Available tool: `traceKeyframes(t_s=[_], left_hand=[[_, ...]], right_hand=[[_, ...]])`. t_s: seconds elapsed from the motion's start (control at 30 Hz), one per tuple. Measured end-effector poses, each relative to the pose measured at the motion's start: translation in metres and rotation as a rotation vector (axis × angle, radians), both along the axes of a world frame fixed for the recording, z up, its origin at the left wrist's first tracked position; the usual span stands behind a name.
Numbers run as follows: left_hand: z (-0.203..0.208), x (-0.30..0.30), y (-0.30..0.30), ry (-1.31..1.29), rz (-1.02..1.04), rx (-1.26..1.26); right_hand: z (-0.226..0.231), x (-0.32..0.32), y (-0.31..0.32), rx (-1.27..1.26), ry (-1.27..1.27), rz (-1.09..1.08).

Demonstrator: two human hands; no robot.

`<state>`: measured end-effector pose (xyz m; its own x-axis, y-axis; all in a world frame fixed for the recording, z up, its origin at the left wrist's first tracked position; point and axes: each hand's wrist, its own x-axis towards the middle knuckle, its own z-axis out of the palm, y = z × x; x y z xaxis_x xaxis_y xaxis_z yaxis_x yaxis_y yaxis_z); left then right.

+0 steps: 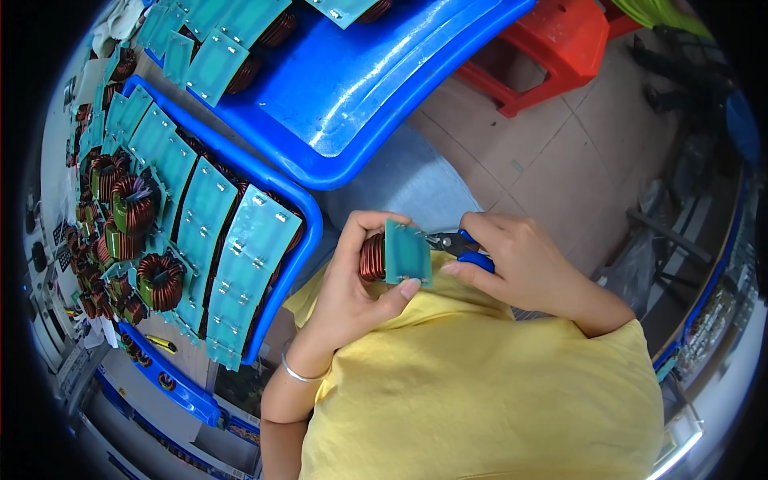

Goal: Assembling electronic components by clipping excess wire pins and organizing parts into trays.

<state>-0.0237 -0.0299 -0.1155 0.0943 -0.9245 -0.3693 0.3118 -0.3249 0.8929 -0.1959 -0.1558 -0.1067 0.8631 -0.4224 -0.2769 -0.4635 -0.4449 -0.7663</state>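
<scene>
In front of my yellow shirt, my left hand [352, 276] grips a copper-wound toroid coil [372, 258] mounted on a small green circuit board [406, 254]. Its thumb presses the board's lower edge and its fingers wrap behind the coil. My right hand [516, 260] is closed around blue-handled side cutters [472, 253]. The dark metal jaws of the cutters meet the board's upper right edge, by a solder point. Whether a wire lies between the jaws is too small to tell.
To the left, a blue tray [308, 220] holds rows of green boards [248, 256] with coils beneath. Loose toroid coils [160, 282] are piled beside them. Another blue tray [344, 164] stands farther off, with boards at its left. A red plastic stool [560, 40] is at the far right.
</scene>
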Motion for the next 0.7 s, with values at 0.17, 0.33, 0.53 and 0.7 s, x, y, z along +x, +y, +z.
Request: traceKeyframes(t_s=[0.17,0.33,0.53,0.7], left_hand=[[0.0014,0.0015,0.0026,-0.081,-0.015,-0.057],[0.0027,0.0,0.004,-0.119,-0.026,-0.09],[0.0029,-0.0005,0.0055,-0.154,-0.041,-0.114],[0.0016,-0.0003,0.0065,-0.196,-0.055,-0.13]], right_hand=[[0.0042,-0.0013,0.0019,-0.114,0.02,0.001],[0.0058,-0.0024,0.0025,-0.161,0.019,0.011],[0.0072,-0.002,0.0026,-0.171,0.028,0.027],[0.0078,-0.0024,0.0023,-0.177,0.005,0.03]])
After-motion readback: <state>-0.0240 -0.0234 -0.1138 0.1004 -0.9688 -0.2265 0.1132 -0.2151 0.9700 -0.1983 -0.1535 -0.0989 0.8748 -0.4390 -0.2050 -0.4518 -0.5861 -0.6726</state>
